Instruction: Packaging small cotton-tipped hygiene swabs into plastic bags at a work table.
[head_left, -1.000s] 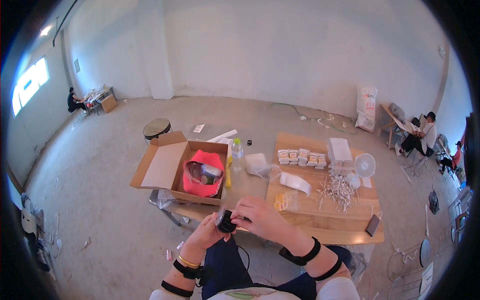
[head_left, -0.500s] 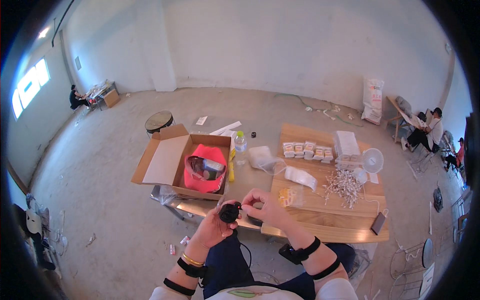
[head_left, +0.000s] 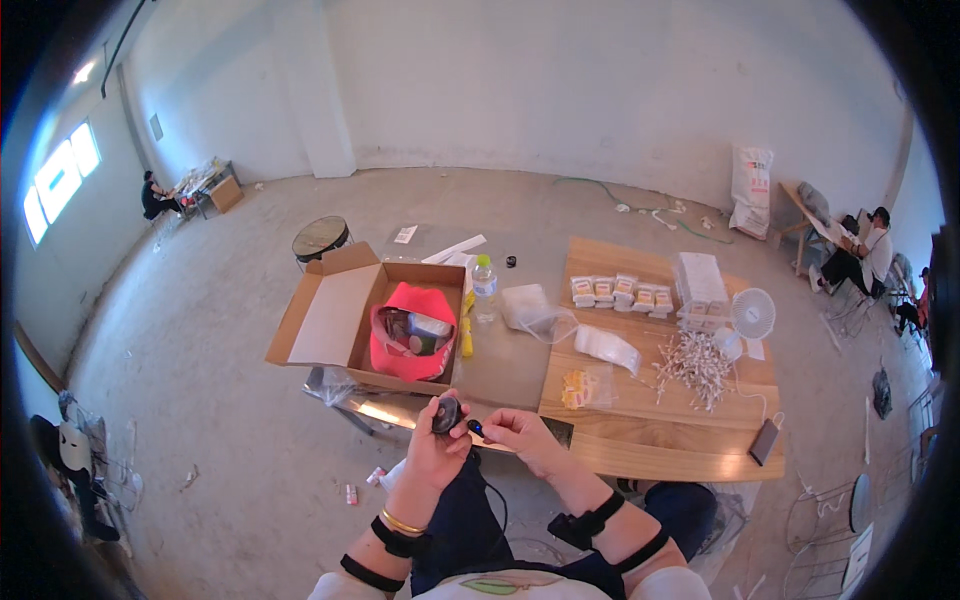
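Observation:
In front of me, near the table's front edge, my left hand (head_left: 432, 458) is closed around a small round black case (head_left: 446, 415). Just right of it, my right hand (head_left: 522, 434) pinches a small black earbud-like piece (head_left: 475, 428) with a blue light on it. A narrow gap separates the piece from the case. Beyond my left hand stands an open cardboard box (head_left: 318, 318), holding a red fabric bag (head_left: 412, 310) with packed items inside. A dark flat thing (head_left: 558, 431) lies partly behind my right hand at the table's edge.
A clear bottle (head_left: 484, 292) with a green cap stands beside the box. The wooden tabletop (head_left: 640, 445) on the right bears small packets (head_left: 620, 293), a heap of white sticks (head_left: 692, 370), a white fan (head_left: 752, 314) and a power bank (head_left: 764, 442). Several people sit farther off.
My right hand has drawn the small black piece slightly away from my left hand, and its light has gone from red to blue. The round case has turned and sits a little higher.

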